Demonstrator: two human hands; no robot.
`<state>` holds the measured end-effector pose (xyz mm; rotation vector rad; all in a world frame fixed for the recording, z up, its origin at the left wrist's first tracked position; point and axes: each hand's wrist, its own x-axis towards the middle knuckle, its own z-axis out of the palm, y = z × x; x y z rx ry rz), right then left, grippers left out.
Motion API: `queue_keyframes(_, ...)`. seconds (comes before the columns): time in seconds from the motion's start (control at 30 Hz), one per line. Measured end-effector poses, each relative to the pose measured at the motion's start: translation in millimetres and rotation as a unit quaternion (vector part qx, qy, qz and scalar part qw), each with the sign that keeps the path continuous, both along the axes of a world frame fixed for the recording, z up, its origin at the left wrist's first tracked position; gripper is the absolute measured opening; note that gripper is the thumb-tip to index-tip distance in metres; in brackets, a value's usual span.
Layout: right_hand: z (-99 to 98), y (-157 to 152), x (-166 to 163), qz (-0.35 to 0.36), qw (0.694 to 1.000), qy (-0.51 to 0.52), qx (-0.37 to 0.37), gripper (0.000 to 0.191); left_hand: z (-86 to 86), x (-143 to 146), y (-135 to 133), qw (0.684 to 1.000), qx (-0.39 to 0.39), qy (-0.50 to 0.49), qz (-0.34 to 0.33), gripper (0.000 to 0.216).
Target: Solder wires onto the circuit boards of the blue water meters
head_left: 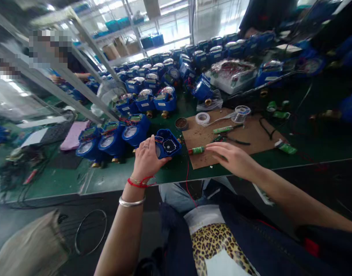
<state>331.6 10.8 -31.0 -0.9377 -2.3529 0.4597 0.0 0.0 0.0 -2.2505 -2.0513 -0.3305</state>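
My left hand (148, 157) grips the left side of a blue water meter housing (176, 147), thumb at the near edge and fingers over the top. The housing is open, showing a dark inside and some wires. My right hand (232, 157) is held over the brown board (242, 142) with its fingers stretched out. Its fingertips are at the right end of a green battery (196, 150) lying at the board's left edge; whether they touch it I cannot tell. Behind the battery lie pliers (235, 140) and another green battery (222, 130).
Blue meters (106, 142) stand left of my hands, with rows of more behind. A round tin (181, 123), white tape roll (202, 118) and solder wire spool (240, 114) sit near the board. More batteries (285, 147) lie right. A metal frame (86, 88) rises at left; people are beyond.
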Motion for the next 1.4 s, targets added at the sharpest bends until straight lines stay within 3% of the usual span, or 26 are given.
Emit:
queue_keyframes(0.17,-24.0,16,-67,0.072,0.993,-0.09,0.032,0.042,3.6,-5,0,1.0,-0.02,-0.013,-0.019,0.104)
queue_keyframes(0.37,-33.1,17,-85,0.083,0.992,-0.086,0.04,0.01,0.2,-22,19,0.995,-0.072,-0.065,0.008,0.108)
queue_keyframes(0.5,-10.9,22,-73,0.011,0.999,0.052,0.0,0.02,1.6,-22,14,0.997,-0.025,-0.074,0.0,0.108)
queue_keyframes(0.63,24.1,21,-56,-0.057,0.973,0.164,-0.15,0.038,15.8,-1,-8,0.992,0.086,-0.088,-0.019,0.094)
queue_keyframes(0.73,44.7,9,-54,-0.052,0.948,0.159,-0.271,0.046,31.7,27,-29,0.969,0.122,-0.201,-0.078,0.07)
queue_keyframes(0.83,54.4,-8,-64,0.02,0.928,0.115,-0.354,0.049,44.4,57,-46,0.902,0.016,-0.414,-0.124,0.049)
queue_keyframes(0.97,51.3,-23,-78,0.12,0.906,0.063,-0.401,0.05,51.0,78,-54,0.711,-0.112,-0.679,-0.141,0.03)
queue_keyframes(1.07,42.9,-22,-78,0.156,0.892,0.047,-0.421,0.051,51.4,79,-54,0.612,-0.13,-0.771,-0.116,0.03)
queue_keyframes(1.23,36.4,-12,-67,0.145,0.895,-0.009,-0.422,0.048,53.4,74,-56,0.544,-0.098,-0.829,-0.083,0.026)
queue_keyframes(1.4,39.6,-8,-61,0.151,0.946,-0.07,-0.279,0.032,59.2,70,-58,0.53,-0.078,-0.84,-0.082,0.025)
